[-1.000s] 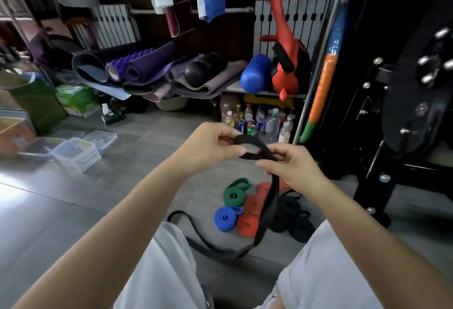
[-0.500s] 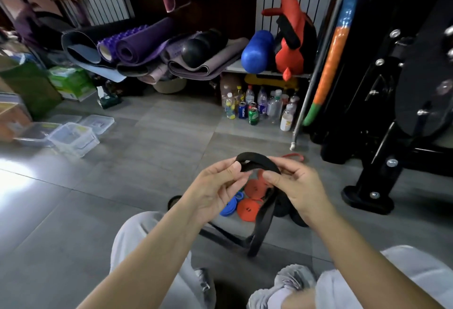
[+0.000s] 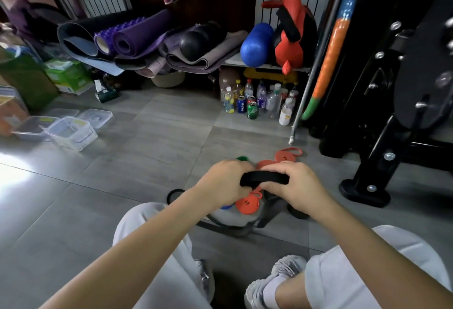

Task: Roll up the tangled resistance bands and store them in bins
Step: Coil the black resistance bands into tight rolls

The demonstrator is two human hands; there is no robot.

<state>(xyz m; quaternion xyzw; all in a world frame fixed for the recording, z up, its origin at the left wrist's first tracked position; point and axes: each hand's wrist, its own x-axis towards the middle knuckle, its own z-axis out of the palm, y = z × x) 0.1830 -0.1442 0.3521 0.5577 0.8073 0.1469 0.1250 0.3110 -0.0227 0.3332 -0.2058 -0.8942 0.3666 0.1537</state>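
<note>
Floor (image 3: pixel 147 161); black band (image 3: pixel 264 178) in left grip (image 3: pixel 223 181), right grip (image 3: pixel 299 186)

- Dim indoor light overall; the brightest spot is a white glare patch on the floor (image 3: pixel 17 176) at the left edge.
- The black machine (image 3: pixel 404 75) at right sinks into shadow and loses detail.
- Wide-angle distortion bends the pole (image 3: pixel 303 98) and the frame edges.
- The hanging part of the black band (image 3: pixel 264 179) is smeared by blur.
</note>
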